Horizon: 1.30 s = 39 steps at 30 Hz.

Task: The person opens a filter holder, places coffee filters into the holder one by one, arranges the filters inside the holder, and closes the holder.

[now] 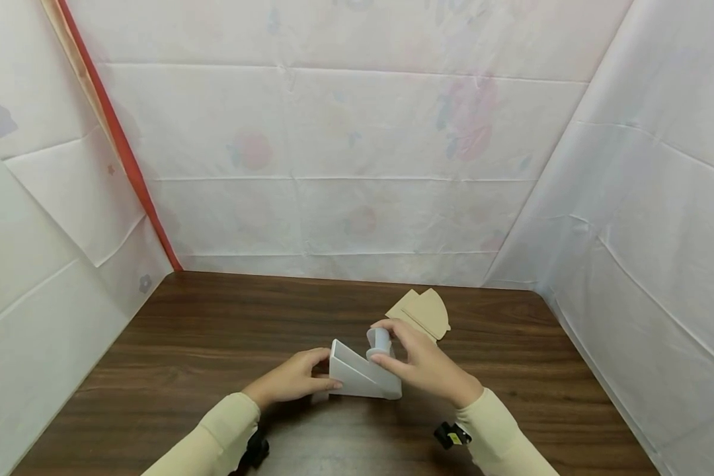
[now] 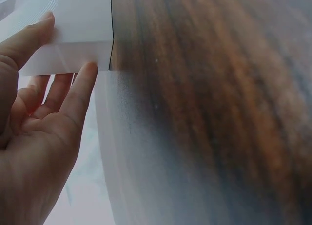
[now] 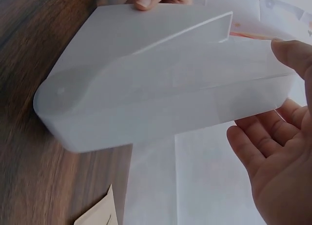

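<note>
A white plastic wedge-shaped case (image 1: 363,381) stands on the table, its raised end at left. My left hand (image 1: 293,379) holds that end, thumb on the near side and fingers at the end face and behind, as the left wrist view also shows. A long white lid (image 3: 185,98) meets the case at its rounded low end and tilts up out of it. My right hand (image 1: 422,360) grips the lid's free end between thumb and fingers. In the right wrist view the left thumb (image 3: 145,1) lies on the case's side. The inside of the case is mostly hidden.
Tan fan-shaped papers, apparently coffee filters (image 1: 430,312), lie overlapping behind the right hand. The dark wood table (image 1: 214,317) meets pale printed cloth walls (image 1: 357,218) at the back and both sides. A red strip (image 1: 119,139) edges the left corner.
</note>
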Motion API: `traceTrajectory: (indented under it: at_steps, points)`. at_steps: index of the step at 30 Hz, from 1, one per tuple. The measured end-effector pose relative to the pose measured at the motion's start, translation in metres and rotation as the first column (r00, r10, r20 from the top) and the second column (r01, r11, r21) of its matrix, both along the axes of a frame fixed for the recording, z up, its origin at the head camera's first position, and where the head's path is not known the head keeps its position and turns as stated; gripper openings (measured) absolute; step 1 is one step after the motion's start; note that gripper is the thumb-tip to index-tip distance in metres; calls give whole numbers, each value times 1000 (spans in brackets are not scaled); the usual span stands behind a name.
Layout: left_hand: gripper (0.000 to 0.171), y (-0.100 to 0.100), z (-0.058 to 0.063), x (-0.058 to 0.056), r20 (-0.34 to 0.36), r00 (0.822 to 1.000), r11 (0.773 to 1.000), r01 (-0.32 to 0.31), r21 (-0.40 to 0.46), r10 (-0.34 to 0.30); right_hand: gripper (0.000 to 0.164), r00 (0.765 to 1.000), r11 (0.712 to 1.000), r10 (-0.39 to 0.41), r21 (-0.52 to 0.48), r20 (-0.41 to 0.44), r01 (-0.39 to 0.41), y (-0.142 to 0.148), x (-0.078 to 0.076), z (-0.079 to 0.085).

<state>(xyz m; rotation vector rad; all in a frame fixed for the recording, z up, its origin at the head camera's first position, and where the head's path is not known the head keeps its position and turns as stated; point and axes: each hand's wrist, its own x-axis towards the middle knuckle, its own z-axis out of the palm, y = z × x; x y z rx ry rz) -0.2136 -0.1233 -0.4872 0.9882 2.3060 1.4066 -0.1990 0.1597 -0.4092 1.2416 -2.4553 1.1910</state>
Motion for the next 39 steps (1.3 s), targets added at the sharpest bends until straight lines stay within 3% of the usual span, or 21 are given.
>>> traceTrajectory:
  at_steps: [6,13,15,21,26,39]
  points:
    - [41,-1,-1,0,-44,999,1000,-4,-12,3,37,1000,999,17,-45,-26,-18,10,2,-1]
    - [41,1,1,0,-28,1000,1000,8,-5,-8,37,985,996,-8,-91,171,24,26,6,-3]
    - [42,1,2,1,-26,1000,1000,12,-1,-12,38,982,995,-27,-87,189,44,31,8,-3]
    - [42,1,2,1,-46,999,1000,17,-1,-17,39,989,995,-82,-49,125,89,47,9,-2]
    - [42,-1,1,1,-48,999,1000,18,2,-17,37,995,996,-70,-55,72,74,55,9,0]
    - [41,0,-1,0,-5,1000,1000,12,5,-12,40,988,988,-148,-27,45,149,76,15,-5]
